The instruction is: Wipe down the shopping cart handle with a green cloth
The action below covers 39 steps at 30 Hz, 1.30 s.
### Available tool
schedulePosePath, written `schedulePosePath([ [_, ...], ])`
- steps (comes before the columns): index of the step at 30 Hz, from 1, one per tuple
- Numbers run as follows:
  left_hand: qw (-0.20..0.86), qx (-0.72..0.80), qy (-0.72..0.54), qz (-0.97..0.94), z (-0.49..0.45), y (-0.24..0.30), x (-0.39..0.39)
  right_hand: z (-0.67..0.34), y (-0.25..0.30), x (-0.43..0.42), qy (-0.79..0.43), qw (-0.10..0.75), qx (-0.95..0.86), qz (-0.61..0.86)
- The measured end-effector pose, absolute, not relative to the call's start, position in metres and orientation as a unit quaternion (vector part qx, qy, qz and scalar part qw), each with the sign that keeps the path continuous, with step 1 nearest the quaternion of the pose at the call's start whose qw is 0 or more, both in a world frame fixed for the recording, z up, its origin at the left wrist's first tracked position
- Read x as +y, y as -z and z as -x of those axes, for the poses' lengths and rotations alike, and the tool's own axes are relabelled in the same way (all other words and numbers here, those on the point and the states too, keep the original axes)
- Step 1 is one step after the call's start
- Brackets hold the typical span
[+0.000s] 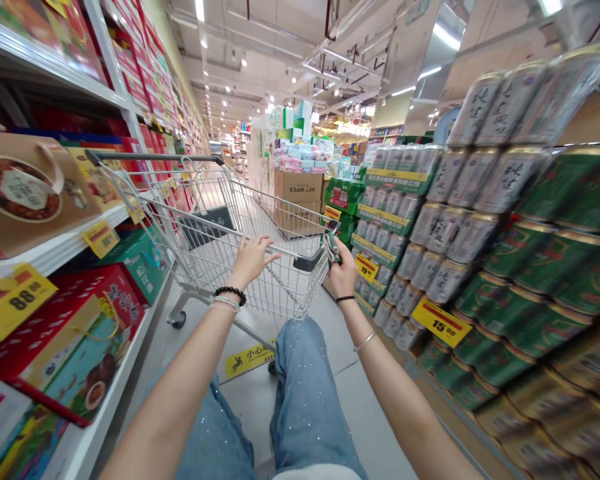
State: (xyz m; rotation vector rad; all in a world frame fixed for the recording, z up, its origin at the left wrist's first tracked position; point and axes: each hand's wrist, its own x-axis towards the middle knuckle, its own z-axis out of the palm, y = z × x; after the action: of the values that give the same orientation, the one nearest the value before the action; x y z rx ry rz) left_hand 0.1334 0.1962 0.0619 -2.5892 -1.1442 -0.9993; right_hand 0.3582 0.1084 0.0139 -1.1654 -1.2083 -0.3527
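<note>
A wire shopping cart (215,220) stands in front of me in a supermarket aisle, its basket empty. My left hand (253,259) rests on the cart's handle bar with fingers curled over it. My right hand (343,272) is wrapped around the right end of the handle (307,261). Beaded bracelets sit on my left wrist and thin bands on my right. My legs in blue jeans show below the cart.
Shelves of boxed gift packs (55,347) with yellow price tags line the left. Stacked packs of silver and green cans (480,253) line the right. Cardboard boxes of wet wipes (299,193) stand ahead. A yellow floor sticker (247,360) lies under the cart.
</note>
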Motion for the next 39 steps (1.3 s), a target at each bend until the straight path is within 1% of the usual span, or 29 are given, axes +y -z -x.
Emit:
schedulePosePath([
  [4, 0.081, -0.388, 0.317, 0.862, -0.123, -0.064, 0.207, -0.327, -0.001, 0.109, 0.192, 0.574, -0.607, 0.515],
  [11, 0.08, -0.374, 0.316, 0.868, -0.13, -0.063, 0.196, -0.295, 0.019, 0.106, 0.304, 0.504, -0.623, 0.516],
  [15, 0.099, -0.385, 0.325, 0.858, -0.134, -0.062, 0.191, -0.302, 0.022, 0.11, 0.32, 0.47, -0.643, 0.514],
  [19, 0.108, -0.396, 0.336, 0.848, -0.144, -0.059, 0.187, -0.316, 0.026, 0.108, 0.293, 0.465, -0.656, 0.518],
  [27, 0.086, -0.403, 0.363, 0.836, -0.169, -0.056, 0.174, -0.337, 0.043, 0.088, 0.263, 0.476, -0.657, 0.522],
  [32, 0.062, -0.38, 0.378, 0.842, -0.178, -0.049, 0.175, -0.344, 0.036, 0.073, 0.251, 0.519, -0.646, 0.501],
  [36, 0.046, -0.373, 0.381, 0.845, -0.179, -0.045, 0.173, -0.358, 0.026, 0.086, 0.247, 0.535, -0.621, 0.517],
  [39, 0.036, -0.373, 0.384, 0.844, -0.181, -0.046, 0.17, -0.366, 0.037, 0.101, 0.241, 0.524, -0.623, 0.529],
])
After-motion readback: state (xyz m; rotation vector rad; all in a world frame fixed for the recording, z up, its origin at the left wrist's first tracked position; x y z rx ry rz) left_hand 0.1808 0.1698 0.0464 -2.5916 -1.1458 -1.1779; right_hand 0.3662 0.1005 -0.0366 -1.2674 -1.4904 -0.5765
